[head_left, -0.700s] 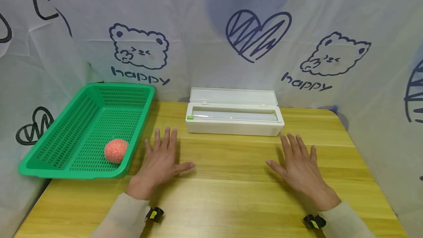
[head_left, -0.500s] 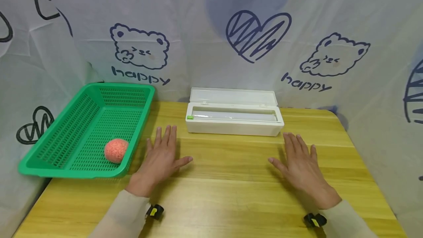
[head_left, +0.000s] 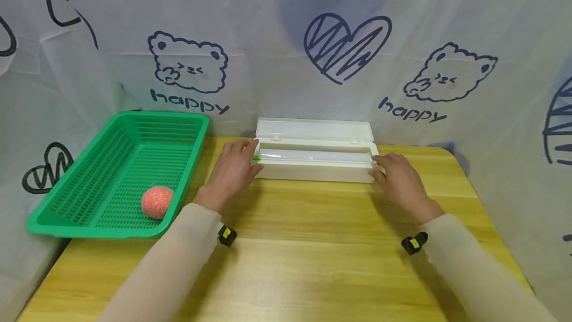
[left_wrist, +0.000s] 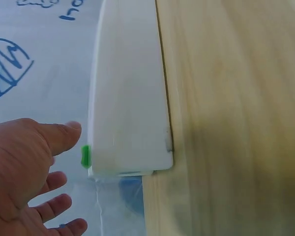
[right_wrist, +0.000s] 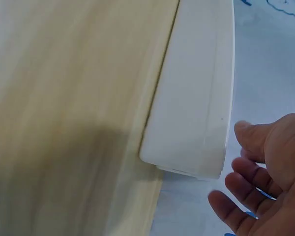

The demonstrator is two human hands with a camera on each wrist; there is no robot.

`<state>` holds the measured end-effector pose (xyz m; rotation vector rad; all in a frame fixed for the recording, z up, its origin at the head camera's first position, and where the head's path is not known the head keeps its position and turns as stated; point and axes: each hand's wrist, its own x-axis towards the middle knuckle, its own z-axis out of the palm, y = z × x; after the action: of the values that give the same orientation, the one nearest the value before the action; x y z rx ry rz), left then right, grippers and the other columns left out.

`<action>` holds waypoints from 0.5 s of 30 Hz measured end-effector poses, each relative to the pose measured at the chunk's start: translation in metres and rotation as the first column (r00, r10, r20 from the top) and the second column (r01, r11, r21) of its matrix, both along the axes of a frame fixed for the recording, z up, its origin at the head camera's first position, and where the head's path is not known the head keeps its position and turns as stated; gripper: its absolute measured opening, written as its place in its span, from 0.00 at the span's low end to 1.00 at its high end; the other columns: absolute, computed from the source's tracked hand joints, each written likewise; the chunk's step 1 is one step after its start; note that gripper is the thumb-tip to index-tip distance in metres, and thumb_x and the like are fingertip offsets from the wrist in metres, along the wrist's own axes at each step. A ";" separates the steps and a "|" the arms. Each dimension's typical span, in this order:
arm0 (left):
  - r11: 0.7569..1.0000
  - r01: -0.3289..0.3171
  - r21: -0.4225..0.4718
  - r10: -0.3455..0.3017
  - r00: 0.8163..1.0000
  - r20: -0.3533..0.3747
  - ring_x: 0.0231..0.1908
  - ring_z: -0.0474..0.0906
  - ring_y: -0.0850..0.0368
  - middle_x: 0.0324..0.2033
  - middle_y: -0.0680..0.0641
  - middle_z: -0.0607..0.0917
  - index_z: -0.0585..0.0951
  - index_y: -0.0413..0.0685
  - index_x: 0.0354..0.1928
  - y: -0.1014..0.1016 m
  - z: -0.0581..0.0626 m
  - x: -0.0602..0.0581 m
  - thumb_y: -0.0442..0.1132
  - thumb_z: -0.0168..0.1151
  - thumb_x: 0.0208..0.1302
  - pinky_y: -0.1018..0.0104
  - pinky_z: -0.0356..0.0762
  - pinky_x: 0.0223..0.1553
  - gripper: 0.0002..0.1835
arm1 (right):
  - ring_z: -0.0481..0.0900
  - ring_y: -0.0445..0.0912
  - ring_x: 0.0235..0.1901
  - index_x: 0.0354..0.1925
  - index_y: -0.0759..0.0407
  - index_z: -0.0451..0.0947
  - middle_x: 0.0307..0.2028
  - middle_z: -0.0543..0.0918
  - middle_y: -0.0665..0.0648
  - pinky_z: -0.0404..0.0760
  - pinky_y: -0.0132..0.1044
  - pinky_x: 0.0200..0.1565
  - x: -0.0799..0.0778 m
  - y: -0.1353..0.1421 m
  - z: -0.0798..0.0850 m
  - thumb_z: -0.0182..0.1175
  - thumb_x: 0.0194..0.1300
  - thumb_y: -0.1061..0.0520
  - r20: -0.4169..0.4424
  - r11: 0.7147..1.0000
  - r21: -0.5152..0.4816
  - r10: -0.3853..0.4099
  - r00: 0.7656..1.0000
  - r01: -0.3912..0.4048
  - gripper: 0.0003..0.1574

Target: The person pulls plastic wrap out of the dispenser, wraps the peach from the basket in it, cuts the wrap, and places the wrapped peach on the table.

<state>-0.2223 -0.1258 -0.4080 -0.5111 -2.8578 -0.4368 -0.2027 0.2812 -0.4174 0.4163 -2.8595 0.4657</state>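
A long white cling film box (head_left: 313,172) stands at the back of the table with its lid (head_left: 313,129) raised. Inside lies a clear-wrapped roll (head_left: 313,156), and a small green slider (head_left: 256,157) shows at the left end. My left hand (head_left: 232,170) is at that end, thumb near the front corner, fingers loosely bent. At the opposite end my right hand (head_left: 399,180) curves its fingers around the corner without closing on it. Both wrist views show thumb and fingers beside the box (left_wrist: 130,93), with nothing held.
A green plastic basket (head_left: 44,230) stands on the left with a pink textured ball (head_left: 157,202) in it. Behind the box hangs a white cloth (head_left: 277,63) with drawings. The wooden table (head_left: 304,262) stretches in front.
Both hands have moved forward and inward from flat, spread positions over the table to the two ends of the box. Their fingers have bent. The box looks unmoved.
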 end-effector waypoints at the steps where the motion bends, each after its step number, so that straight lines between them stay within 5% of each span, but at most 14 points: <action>1: 1.000 0.009 -0.024 -0.009 1.000 0.004 0.64 0.71 0.33 0.66 0.34 0.78 0.72 0.39 0.74 0.002 0.001 -0.006 0.45 0.67 0.74 0.43 0.72 0.68 0.32 | 0.80 0.66 0.54 0.62 0.70 0.80 0.53 0.84 0.71 0.79 0.63 0.57 -0.006 0.000 0.002 0.65 0.75 0.57 0.008 1.000 0.007 0.008 1.000 -0.008 0.23; 7: 0.992 0.058 -0.113 -0.053 0.998 0.044 0.62 0.74 0.35 0.61 0.36 0.82 0.81 0.41 0.66 0.012 0.002 -0.026 0.43 0.64 0.76 0.43 0.75 0.65 0.22 | 0.80 0.61 0.48 0.60 0.68 0.83 0.46 0.84 0.66 0.80 0.57 0.52 -0.030 -0.002 0.005 0.65 0.75 0.57 0.081 0.999 0.027 0.032 0.996 -0.034 0.21; 15: 0.993 0.058 -0.100 -0.045 0.991 0.126 0.61 0.72 0.38 0.62 0.39 0.82 0.81 0.45 0.67 0.019 0.001 -0.034 0.42 0.60 0.79 0.45 0.77 0.64 0.20 | 0.79 0.58 0.42 0.58 0.66 0.84 0.42 0.85 0.65 0.79 0.55 0.49 -0.041 0.000 0.009 0.65 0.75 0.57 0.142 0.999 0.034 0.019 0.990 -0.024 0.19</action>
<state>-0.2564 -0.1064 -0.4072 -0.5975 -3.0045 -0.3417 -0.2439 0.2808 -0.4087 0.4367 -3.0073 0.4668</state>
